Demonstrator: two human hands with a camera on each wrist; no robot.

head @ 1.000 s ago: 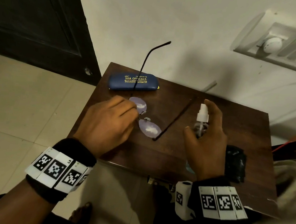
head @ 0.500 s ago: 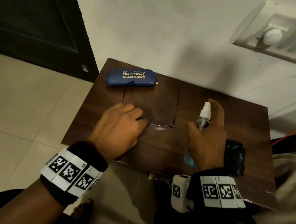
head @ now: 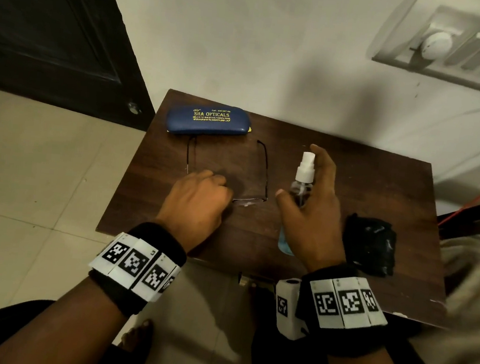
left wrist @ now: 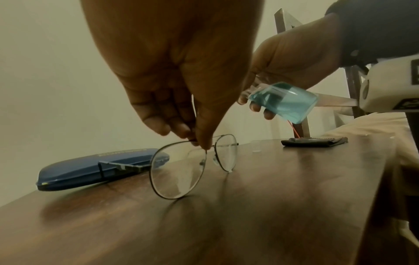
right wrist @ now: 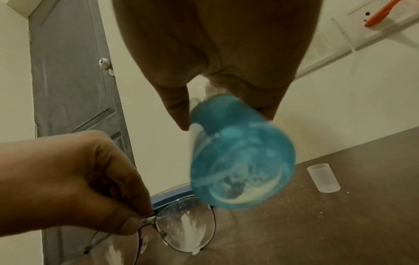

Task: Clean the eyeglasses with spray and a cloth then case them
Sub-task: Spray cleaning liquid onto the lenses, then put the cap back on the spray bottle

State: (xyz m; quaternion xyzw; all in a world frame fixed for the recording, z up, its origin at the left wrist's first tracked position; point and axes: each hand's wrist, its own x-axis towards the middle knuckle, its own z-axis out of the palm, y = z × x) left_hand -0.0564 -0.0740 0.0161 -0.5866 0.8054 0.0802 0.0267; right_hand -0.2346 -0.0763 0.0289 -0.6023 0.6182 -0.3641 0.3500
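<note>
Thin black wire eyeglasses (head: 265,169) stand on the dark wooden table (head: 351,178), lens rims down, temples pointing at the case. My left hand (head: 226,192) pinches the top of the frame near the bridge (left wrist: 197,141). White droplets and streaks cover the lenses (right wrist: 186,226). My right hand (head: 315,189) grips a clear spray bottle (head: 302,185) of blue liquid (left wrist: 283,100), held above the table right of the glasses, index finger up by the white nozzle. A blue case (head: 208,119) with yellow lettering lies shut at the far edge. A black cloth (head: 370,244) lies folded at the right.
A clear bottle cap (right wrist: 323,177) lies on the table to the right. A dark door (head: 56,29) stands at the left and a wall switchboard (head: 454,50) at the upper right. Beige fabric (head: 474,280) borders the table's right side, and tiled floor lies to its left.
The glasses were tilted up with one temple in the air; my left hand has lowered them onto the table, temples level. The right hand still holds the bottle beside them.
</note>
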